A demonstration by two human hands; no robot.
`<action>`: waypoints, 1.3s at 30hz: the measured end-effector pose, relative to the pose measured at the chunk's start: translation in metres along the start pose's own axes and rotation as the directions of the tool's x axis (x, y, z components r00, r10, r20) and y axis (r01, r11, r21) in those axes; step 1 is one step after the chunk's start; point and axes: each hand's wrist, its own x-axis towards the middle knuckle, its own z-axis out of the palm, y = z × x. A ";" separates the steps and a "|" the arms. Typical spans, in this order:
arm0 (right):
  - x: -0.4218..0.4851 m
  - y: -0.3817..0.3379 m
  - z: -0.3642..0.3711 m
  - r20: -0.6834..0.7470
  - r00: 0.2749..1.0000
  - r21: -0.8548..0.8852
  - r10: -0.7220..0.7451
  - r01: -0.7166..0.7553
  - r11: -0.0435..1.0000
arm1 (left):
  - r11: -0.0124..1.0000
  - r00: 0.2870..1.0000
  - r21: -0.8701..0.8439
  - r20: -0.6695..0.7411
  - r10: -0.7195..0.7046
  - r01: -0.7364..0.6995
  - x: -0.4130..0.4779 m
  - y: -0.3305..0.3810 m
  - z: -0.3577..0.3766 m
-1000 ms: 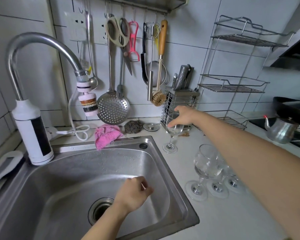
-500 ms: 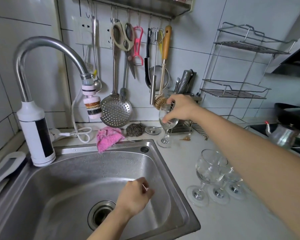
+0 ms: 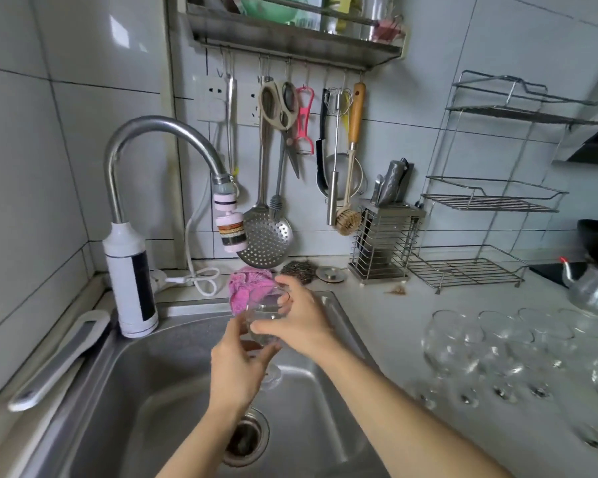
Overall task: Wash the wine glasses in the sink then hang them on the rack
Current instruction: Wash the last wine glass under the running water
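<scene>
A clear, round-bowled wine glass point(image 3: 268, 315) is held roughly upright over a brushed stainless-steel sink point(image 3: 135, 391) with a round drain. The right hand point(image 3: 301, 326) curls its fingers round the bowl from three o'clock. The left hand point(image 3: 237, 363) closes its fingers round the bowl's underside and stem from seven o'clock, and the flat round foot shows just beneath. At twelve o'clock from the glass, a fuzzy pink cloth point(image 3: 240, 288) lies crumpled on the sink's rim. A curved, dull-metal tap point(image 3: 159, 127) arches in from ten o'clock. At three o'clock, on the pale, smooth worktop point(image 3: 387, 326), more clear wine glasses point(image 3: 497, 339) stand clustered and blurred.
</scene>
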 end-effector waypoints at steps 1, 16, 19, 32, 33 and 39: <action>-0.004 0.005 0.016 -0.015 1.000 0.096 0.023 -0.021 0.995 | 1.000 1.000 0.011 -0.020 0.007 -0.007 0.001 -0.003 -0.008; 0.003 0.070 0.112 -0.152 0.982 0.209 0.115 -0.082 0.974 | 0.842 0.858 -0.300 -0.120 -0.500 0.449 0.142 -0.027 -0.075; 0.004 0.073 0.114 -0.143 0.983 0.145 0.113 -0.093 0.985 | 0.793 0.816 -0.417 -0.176 -0.550 0.445 0.168 -0.033 -0.075; 0.003 0.068 0.114 -0.111 0.986 0.131 0.124 -0.109 0.985 | 0.832 0.798 -0.349 -0.284 -0.532 0.431 0.171 -0.063 -0.062; 0.003 0.068 0.114 -0.112 0.986 0.128 0.124 -0.109 0.986 | 0.838 0.797 -0.330 -0.292 -0.528 0.434 0.171 -0.064 -0.061; 0.003 0.066 0.114 -0.111 0.985 0.127 0.129 -0.115 0.985 | 0.871 0.808 -0.254 -0.332 -0.487 0.421 0.168 -0.066 -0.061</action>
